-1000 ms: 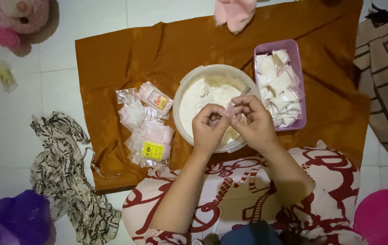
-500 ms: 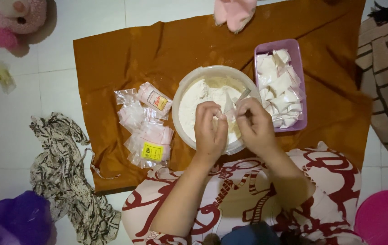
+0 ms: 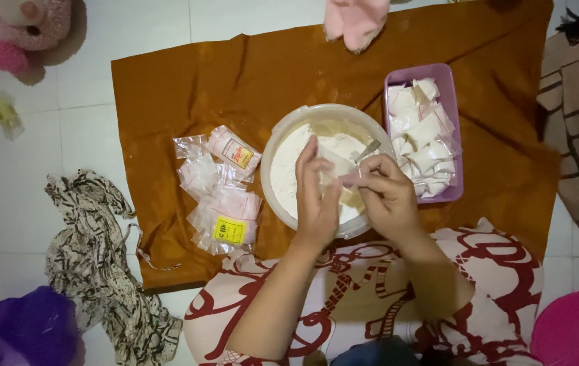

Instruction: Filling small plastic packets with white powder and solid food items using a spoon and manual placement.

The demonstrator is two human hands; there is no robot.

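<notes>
- On a white tiled floor, seen from straight above, lies an orange-brown cloth (image 3: 188, 88), with a person's two bare hands meeting over a bowl at its middle.
- The round white bowl (image 3: 282, 139) holds white powder (image 3: 289, 166); both hands cover much of it, so its near rim is mostly hidden.
- The left hand (image 3: 316, 196) is held on edge, fingers straight and together, pressed against a small clear plastic packet (image 3: 338, 169).
- The right hand (image 3: 387, 193) pinches the same packet from the other side between thumb and fingertips. The packet is small and see-through, and how full it is cannot be told.
- A thin metal handle (image 3: 368, 149), likely a spoon, pokes out of the powder just behind the right hand; its other end is buried or hidden.
- To the right of the bowl, touching or nearly touching it, sits a purple rectangular tray (image 3: 446, 74) piled with filled white packets (image 3: 421, 135).
- To the left of the bowl lies a loose heap of empty clear bags (image 3: 221, 196), some with small coloured labels too blurred to make out.
- The person's lap, in a white garment with dark red pattern (image 3: 506, 271), fills the bottom edge.
- Cut off at the frame edges: a pink soft toy (image 3: 25, 27) top left, a pink cloth item (image 3: 357, 20) top centre, a purple object (image 3: 25, 329) bottom left, a pink basin (image 3: 577, 329) bottom right.
- A black-and-white patterned cloth (image 3: 99, 271) lies crumpled on the tiles at left.
</notes>
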